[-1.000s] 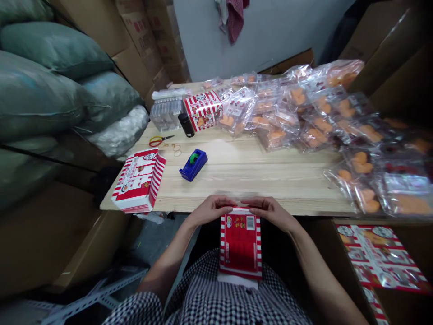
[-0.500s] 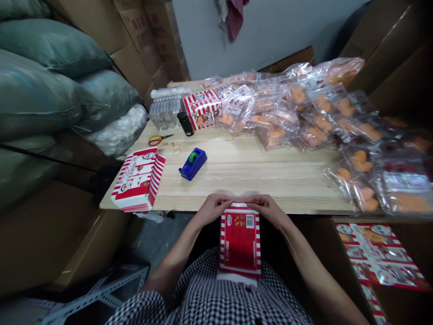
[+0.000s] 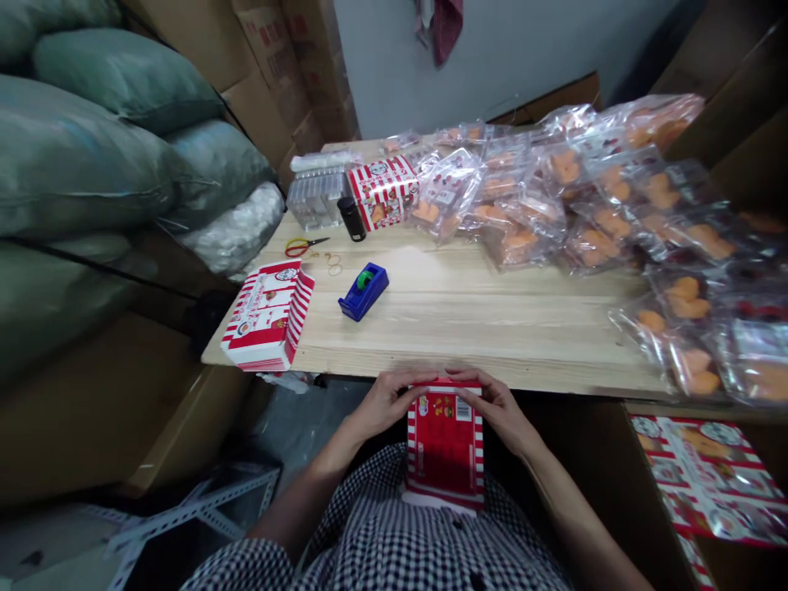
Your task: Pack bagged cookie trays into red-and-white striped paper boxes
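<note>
A red-and-white striped carton point(image 3: 445, 443) stands on end against my checked shirt, just below the near edge of the wooden table point(image 3: 480, 312). My left hand point(image 3: 385, 400) grips its top left corner with curled fingers. My right hand point(image 3: 497, 404) grips the top right corner, fingers bent over the upper flap. Both thumbs press on the carton's top edge.
A stack of flat striped cartons point(image 3: 269, 316) lies at the table's left corner, a blue tape dispenser point(image 3: 364, 291) beside it. Scissors point(image 3: 304, 245), a black cylinder point(image 3: 352, 219), an upright carton point(image 3: 382, 191) and many bagged orange items point(image 3: 591, 213) fill the far and right side. Printed sheets point(image 3: 707, 476) lie lower right.
Both hands have stayed on the carton's top while pressing its flap; the carton sits slightly lower and nearer my body. The view has shifted a little to the left.
</note>
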### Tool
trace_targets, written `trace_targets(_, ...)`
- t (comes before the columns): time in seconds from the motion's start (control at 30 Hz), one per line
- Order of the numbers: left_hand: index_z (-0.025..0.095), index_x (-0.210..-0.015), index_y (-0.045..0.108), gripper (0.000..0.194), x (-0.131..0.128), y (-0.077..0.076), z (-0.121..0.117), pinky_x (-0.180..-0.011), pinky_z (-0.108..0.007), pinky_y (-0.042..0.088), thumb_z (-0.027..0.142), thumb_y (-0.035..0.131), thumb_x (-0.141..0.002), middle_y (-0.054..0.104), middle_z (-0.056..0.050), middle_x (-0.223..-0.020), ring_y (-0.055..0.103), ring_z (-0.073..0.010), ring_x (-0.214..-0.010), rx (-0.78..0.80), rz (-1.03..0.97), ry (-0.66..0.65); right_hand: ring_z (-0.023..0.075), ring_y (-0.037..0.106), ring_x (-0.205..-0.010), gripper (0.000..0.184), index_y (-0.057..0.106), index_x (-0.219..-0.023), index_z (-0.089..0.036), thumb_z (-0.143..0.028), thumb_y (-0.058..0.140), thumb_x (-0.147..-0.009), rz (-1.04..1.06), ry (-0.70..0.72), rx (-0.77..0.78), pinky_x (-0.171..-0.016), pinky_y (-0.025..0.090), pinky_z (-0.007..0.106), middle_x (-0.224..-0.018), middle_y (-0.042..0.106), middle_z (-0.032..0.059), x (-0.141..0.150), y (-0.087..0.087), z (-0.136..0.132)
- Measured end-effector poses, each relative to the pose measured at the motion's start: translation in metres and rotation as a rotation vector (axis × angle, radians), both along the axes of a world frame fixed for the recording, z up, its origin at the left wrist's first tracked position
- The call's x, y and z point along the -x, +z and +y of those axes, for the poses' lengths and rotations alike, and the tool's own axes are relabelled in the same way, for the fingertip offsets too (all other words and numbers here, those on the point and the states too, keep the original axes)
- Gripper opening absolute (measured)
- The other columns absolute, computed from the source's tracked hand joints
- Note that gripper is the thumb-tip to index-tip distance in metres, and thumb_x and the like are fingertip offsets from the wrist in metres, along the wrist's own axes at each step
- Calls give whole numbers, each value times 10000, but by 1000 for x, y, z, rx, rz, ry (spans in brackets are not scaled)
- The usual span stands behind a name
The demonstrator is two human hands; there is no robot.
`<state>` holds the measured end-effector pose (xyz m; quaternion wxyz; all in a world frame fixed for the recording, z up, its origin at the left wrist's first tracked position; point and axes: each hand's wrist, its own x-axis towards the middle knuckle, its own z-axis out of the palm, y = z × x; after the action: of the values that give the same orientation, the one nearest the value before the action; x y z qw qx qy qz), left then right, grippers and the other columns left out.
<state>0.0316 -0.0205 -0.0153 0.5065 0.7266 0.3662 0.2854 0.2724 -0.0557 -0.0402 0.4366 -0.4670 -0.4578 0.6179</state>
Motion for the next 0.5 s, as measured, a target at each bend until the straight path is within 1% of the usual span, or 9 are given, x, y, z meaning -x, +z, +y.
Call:
trace_targets(0.1, 254, -1258, 693, 351, 8, 6, 18, -1068, -374, 474, 350, 626, -927, 693, -70, -1297, 635, -239, -1220, 1, 25, -4, 276, 694, -1064, 336, 752, -1058, -249, -478, 768, -813, 35, -53, 90, -903, 559, 392, -1163, 742, 75, 7, -4, 4)
trace_targets(0.13, 253, -1267, 685, 381, 15, 10, 31, -1082, -373, 459, 360, 656, -902, 683, -68, -1314, 623, -242, -1235, -7, 39, 51, 277, 707, -1026, 339, 752, -1053, -247, -475, 777, -804, 51, -69, 113, -865, 572, 382, -1127, 754, 75, 6, -3, 6)
trace_targets(0.2, 242, -1256, 679, 425, 35, 17, 64, -1080, -376, 450, 378, 701, -854, 685, -70, -1301, 621, -246, -1217, -24, 55, 325, 279, 721, -984, 345, 750, -1048, -247, -459, 803, -781, 89, -106, 141, -820, 585, 370, -1087, 765, 72, 2, 2, 10)
trace_targets(0.27, 206, -1120, 715, 334, 59, 21, 102, -973, -364, 499, 386, 687, -841, 738, -76, -1125, 659, -238, -1085, -16, 48, 738, 267, 735, -904, 358, 745, -1057, -248, -435, 825, -761, 126, -142, 162, -769, 595, 358, -1041, 775, 69, -5, 10, 13)
trace_targets(0.3, 182, -1048, 721, 295, 71, 21, 120, -947, -357, 497, 381, 678, -834, 738, -84, -1066, 644, -241, -1081, -7, 57, 826, 254, 738, -847, 356, 744, -1056, -247, -420, 831, -757, 136, -160, 171, -740, 598, 350, -1012, 777, 66, -9, 14, 14)
trace_targets(0.37, 156, -845, 718, 233, 90, 19, 149, -852, -328, 507, 379, 708, -782, 726, -72, -874, 649, -238, -978, 45, 63, 867, 228, 729, -780, 331, 749, -1034, -242, -389, 839, -752, 138, -209, 167, -713, 600, 334, -993, 774, 63, -16, 22, 14)
trace_targets(0.4, 150, -757, 704, 238, 97, 17, 158, -792, -316, 508, 387, 729, -749, 703, -56, -768, 651, -232, -892, 86, 64, 851, 222, 725, -785, 316, 754, -1020, -239, -376, 842, -748, 131, -235, 154, -719, 602, 330, -1012, 768, 64, -19, 25, 14)
trace_targets(0.47, 142, -645, 679, 275, 103, 12, 167, -680, -291, 488, 397, 776, -676, 644, -26, -615, 622, -198, -714, 179, 50, 805, 228, 718, -847, 296, 767, -994, -234, -361, 847, -739, 101, -295, 112, -742, 606, 323, -1062, 751, 69, -23, 28, 12)
trace_targets(0.5, 136, -627, 678, 288, 104, 9, 168, -643, -282, 472, 398, 797, -642, 635, -21, -587, 599, -180, -656, 220, 36, 785, 232, 712, -888, 292, 772, -988, -232, -357, 849, -735, 82, -322, 88, -753, 606, 315, -1082, 743, 71, -25, 29, 11)
